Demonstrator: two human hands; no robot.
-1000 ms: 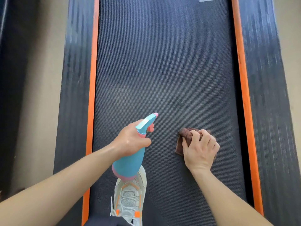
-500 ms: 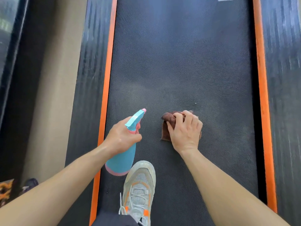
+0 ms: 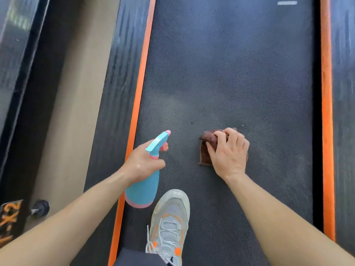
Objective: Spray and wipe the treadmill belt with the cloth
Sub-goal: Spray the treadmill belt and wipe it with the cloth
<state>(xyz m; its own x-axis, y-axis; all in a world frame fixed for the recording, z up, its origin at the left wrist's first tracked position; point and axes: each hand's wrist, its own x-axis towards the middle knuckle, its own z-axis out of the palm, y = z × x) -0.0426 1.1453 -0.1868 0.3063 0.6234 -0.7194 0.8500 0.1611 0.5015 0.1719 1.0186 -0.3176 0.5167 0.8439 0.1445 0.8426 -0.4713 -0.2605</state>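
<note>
Pressing down on the dark, fine-textured treadmill belt [image 3: 230, 73], the right hand [image 3: 228, 152] covers a bunched brown fabric cloth [image 3: 205, 150]. Its grip is closed on the cloth, fingers curled over the crumpled far edge, while the cloth's left part lies flat against the belt. The cloth sits near the middle of the belt's width, in the near half of what shows. To its left and apart from it, the left hand [image 3: 143, 163] holds a turquoise plastic spray bottle with pink trim [image 3: 144, 189], grip wrapped round the neck just below the trigger head. The bottle is tilted, with its nozzle pointing far and slightly right and its pink-rimmed base showing over the left orange edge strip [image 3: 141, 89]. A pale grey mesh trainer with orange accents [image 3: 169, 223] stands on the near belt between the two forearms. A matching right orange edge strip [image 3: 326, 112] borders the belt, with black ribbed side rails [image 3: 113, 93] outside both strips. Beige floor [image 3: 76, 112] runs along the left, and a short white mark [image 3: 287, 3] shows on the far belt.
</note>
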